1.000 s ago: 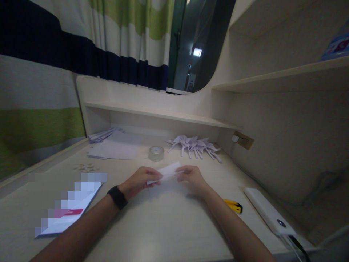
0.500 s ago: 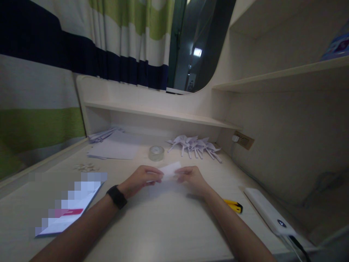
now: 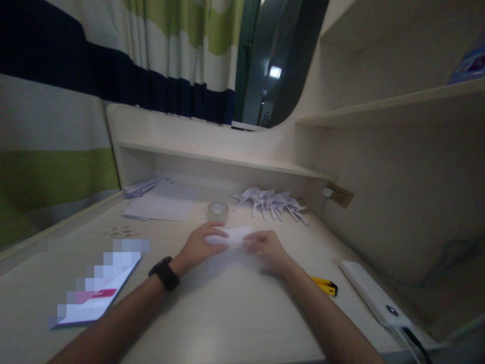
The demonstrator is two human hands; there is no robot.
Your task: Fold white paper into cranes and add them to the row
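Observation:
A white piece of paper (image 3: 235,234) is held between my hands a little above the desk. On its left side is my left hand (image 3: 202,243), with a dark watch on the wrist; thumb and a finger close on the paper while another finger is lifted. My right hand (image 3: 267,246) pinches the paper's right end, its fingertips partly blurred. Just behind the left hand stands a roll of clear tape (image 3: 217,212). Several white paper pinwheels (image 3: 267,199) lie beyond the right hand. A yellow and black utility knife (image 3: 325,286) rests beside the right forearm.
Stacked white sheets (image 3: 159,202) lie at the back left, with small pale pieces (image 3: 120,232) in front. A partly pixelated phone or tablet (image 3: 104,293) is by the left forearm. A white power strip-like box (image 3: 369,290) with cables sits right. A low shelf (image 3: 223,156) spans the back.
My left hand has opened its fingers a little and raised one, shifting along the paper. The paper's top edge now lies flatter. My right hand has hardly moved.

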